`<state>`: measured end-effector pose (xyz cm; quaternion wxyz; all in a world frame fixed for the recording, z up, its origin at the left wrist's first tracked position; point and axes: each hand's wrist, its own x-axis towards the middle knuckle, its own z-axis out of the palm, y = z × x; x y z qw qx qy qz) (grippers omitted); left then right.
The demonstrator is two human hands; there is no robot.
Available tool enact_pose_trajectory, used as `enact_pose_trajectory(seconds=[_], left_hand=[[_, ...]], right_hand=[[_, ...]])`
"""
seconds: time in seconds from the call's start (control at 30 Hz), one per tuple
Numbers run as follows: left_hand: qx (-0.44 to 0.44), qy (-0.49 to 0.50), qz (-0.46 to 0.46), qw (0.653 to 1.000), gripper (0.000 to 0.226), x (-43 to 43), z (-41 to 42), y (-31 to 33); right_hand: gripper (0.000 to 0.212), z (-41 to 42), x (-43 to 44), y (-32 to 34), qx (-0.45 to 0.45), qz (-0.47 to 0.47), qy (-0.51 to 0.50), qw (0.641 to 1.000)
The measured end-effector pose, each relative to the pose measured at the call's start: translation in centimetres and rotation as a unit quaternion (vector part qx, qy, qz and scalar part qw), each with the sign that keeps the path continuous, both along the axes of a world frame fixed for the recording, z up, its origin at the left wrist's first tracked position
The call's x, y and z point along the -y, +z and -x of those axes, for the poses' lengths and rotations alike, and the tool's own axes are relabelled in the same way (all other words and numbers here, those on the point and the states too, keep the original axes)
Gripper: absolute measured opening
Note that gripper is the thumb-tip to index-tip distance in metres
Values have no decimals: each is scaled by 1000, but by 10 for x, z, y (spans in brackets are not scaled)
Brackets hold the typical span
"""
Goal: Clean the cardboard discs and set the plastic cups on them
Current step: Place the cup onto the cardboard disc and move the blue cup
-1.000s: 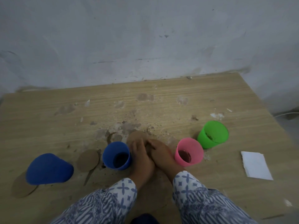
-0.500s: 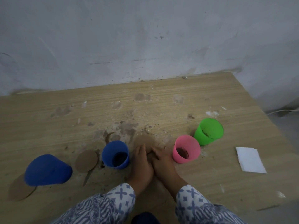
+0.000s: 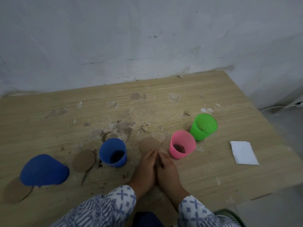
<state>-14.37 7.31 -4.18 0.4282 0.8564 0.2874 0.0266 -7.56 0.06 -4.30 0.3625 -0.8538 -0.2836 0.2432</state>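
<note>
My left hand point(image 3: 146, 167) and my right hand point(image 3: 168, 170) lie side by side on the wooden table point(image 3: 213, 174). Their fingertips meet at the near edge of a brown cardboard disc point(image 3: 149, 144). A second disc point(image 3: 83, 161) lies bare to the left of an upright blue cup point(image 3: 113, 153). A third disc point(image 3: 14, 193) sits partly under a larger blue cup point(image 3: 43, 171) whose closed bottom faces me. The pink cup point(image 3: 182, 146) and the green cup point(image 3: 204, 126) stand upright to the right, both on the table. Nothing shows in either hand.
Brown dirt and crumbs point(image 3: 124, 126) are smeared over the table's middle. A folded white tissue point(image 3: 243, 152) lies at the right, near the table's edge. A grey wall point(image 3: 147, 38) backs the table. A white cable point(image 3: 277, 107) runs along the floor at the right.
Both hands have drawn back toward me off the middle disc, which now shows almost whole. The camera has shifted a little.
</note>
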Motion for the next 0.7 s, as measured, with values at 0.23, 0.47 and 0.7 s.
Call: enact_pose_trajectory(seconds=[0.23,0.47,0.7], left_hand=[[-61,82,-43,994,58,-4,-5,6],[-124,85,-53,987,62,-14,-21,-2],[-90,85,-60,991,57,-16,-22,-4]], right_hand=[[47,-4,3,4,40,48,50,997],[50,-12,-2,17,71,74,119,988],[50,-11,4,19,70,72,108,989]])
